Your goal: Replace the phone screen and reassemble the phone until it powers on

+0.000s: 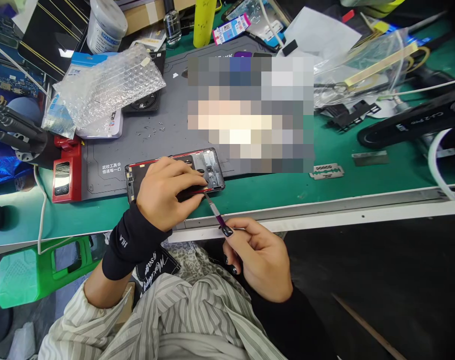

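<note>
A phone frame lies on the near edge of the grey work mat, dark inside with red strips along its rim and a silvery metal section at its right end. My left hand rests over its middle, fingers bent across it and thumb along the near edge, holding it down. Between the thumb and fingers of my right hand is a slim tool with a metal blade and a purple handle. Its tip meets the frame's near edge beside my left thumb. My left palm hides much of the frame.
Tiny screws lie scattered on the mat. A red device stands at left, bubble wrap behind it. A razor blade lies at right, near a black tool. A pixelated patch hides the mat's right part.
</note>
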The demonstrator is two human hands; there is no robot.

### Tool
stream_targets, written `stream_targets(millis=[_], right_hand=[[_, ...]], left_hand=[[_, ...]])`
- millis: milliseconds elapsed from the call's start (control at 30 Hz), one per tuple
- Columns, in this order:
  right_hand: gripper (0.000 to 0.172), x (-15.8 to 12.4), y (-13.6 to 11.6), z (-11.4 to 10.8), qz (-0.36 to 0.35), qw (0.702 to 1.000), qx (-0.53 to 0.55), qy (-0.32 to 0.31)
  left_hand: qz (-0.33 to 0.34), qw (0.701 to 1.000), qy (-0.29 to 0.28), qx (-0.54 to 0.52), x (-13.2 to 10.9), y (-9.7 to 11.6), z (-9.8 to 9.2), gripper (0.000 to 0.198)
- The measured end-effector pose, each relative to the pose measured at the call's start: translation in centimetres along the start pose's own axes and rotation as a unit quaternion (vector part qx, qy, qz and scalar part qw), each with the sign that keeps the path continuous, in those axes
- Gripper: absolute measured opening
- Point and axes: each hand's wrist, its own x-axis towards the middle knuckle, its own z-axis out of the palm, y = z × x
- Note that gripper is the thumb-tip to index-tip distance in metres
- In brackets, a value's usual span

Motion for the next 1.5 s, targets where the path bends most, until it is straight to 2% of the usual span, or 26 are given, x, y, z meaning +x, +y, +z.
stream_targets(millis=[233,567,767,1133,1367,1500], right_hand=[[0.024,0.1,0.3,-0.1,-0.011,1.000,0.006,-0.008],[0.022,0.1,0.2,0.3,-0.017,0.999,0.034,0.012],[0.025,0.4,0.1,0.6,-0.008,0.999,0.052,-0.001],[0.023,0.0,0.7,1.2,-0.018,0.995,0.095,0.018],[0.022,-0.1,1.1,1.8,-0.047,0.989,0.126,0.059],[0.021,0.2,1.2,1.5,-0.053,0.988,0.136,0.053]], left_hand=[[0.014,1.000,0.013,-0.003,0.0,-0.1,0.1,0.010],[0.023,0.999,0.022,-0.002,0.0,0.0,0.0,0.008],[0.027,0.999,0.026,0.005,0.1,0.0,0.2,0.009],[0.010,1.000,0.010,0.003,0.1,0.0,0.0,0.012],[0.023,0.999,0.022,0.002,0.1,0.0,0.0,0.011],[0.037,0.999,0.036,0.000,0.2,0.0,0.2,0.012]])
